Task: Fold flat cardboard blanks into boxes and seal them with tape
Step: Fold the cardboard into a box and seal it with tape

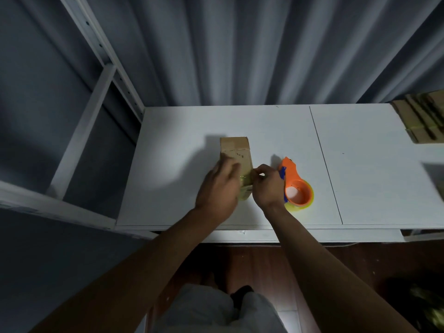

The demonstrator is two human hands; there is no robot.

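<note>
A white table (pixel 360 164), a thin seam crossing its top to the right of the fingers, stands before a grey pleated curtain (pixel 240 49) that hangs beyond the fingertips. Left of the fingers, a white metal shelf frame (pixel 96 68) with punched uprights leans against the dark wall. Nearer than the fingers lie reddish wooden floorboards (pixel 259 267) and grey shorts (pixel 211 311).
</note>
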